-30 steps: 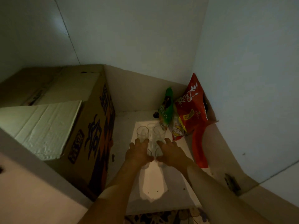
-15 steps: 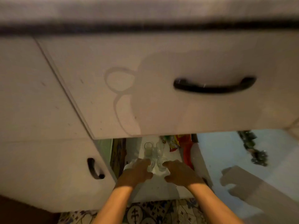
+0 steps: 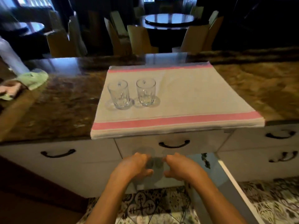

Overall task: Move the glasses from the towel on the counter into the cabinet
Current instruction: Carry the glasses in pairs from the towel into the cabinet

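Observation:
Two clear faceted glasses stand upright side by side on the left part of a white towel [image 3: 186, 97] with pink stripes: one glass [image 3: 119, 94] to the left, the other glass [image 3: 146, 92] to its right. The towel lies on the brown marble counter [image 3: 64, 97], its front edge overhanging. My left hand [image 3: 132, 167] and right hand [image 3: 181, 167] hang low in front of the white cabinet below the counter, close together, fingers curled and apart, nothing in them. The cabinet's inside is hidden from here.
A drawer with a black handle [image 3: 174, 144] sits just above my hands. The open cabinet door [image 3: 229, 178] sticks out to the right. A green cloth [image 3: 32, 78] lies at the counter's left. Chairs and a round table [image 3: 169, 19] stand beyond.
My hands have let go of the glasses inside the cabinet and drawn back out. My view has risen from the cabinet's inside to the counter top.

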`<action>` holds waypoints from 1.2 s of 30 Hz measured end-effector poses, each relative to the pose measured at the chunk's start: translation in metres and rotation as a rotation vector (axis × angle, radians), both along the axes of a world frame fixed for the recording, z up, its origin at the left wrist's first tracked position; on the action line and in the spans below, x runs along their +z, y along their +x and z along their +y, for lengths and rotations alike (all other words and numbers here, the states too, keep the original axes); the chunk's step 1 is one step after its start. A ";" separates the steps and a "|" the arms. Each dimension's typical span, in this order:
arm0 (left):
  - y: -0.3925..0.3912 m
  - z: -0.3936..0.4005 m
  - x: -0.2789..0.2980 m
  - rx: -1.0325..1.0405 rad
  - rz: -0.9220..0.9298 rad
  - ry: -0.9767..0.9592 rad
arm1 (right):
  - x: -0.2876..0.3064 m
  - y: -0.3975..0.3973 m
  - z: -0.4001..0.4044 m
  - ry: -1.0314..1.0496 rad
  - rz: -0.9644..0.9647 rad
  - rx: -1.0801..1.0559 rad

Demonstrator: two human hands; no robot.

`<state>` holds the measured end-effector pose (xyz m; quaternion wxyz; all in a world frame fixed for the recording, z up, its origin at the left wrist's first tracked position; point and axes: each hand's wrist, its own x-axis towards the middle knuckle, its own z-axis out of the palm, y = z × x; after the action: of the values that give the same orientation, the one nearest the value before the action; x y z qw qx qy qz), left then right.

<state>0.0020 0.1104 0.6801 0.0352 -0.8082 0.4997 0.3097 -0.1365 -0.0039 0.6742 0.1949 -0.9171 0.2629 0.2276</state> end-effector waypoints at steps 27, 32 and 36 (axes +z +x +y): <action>0.140 -0.045 0.210 0.191 -0.340 -0.494 | 0.247 0.141 -0.053 -0.275 -0.484 -0.056; 0.157 -0.058 0.183 0.177 -0.315 -0.452 | 0.216 0.165 -0.066 -0.285 -0.395 -0.054; 0.168 -0.071 0.166 0.151 -0.282 -0.403 | 0.193 0.178 -0.070 -0.269 -0.351 -0.058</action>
<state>0.1701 0.0393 0.8460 -0.0803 -0.8691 0.4797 0.0898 0.0415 -0.0739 0.8669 0.1202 -0.9524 0.2793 0.0219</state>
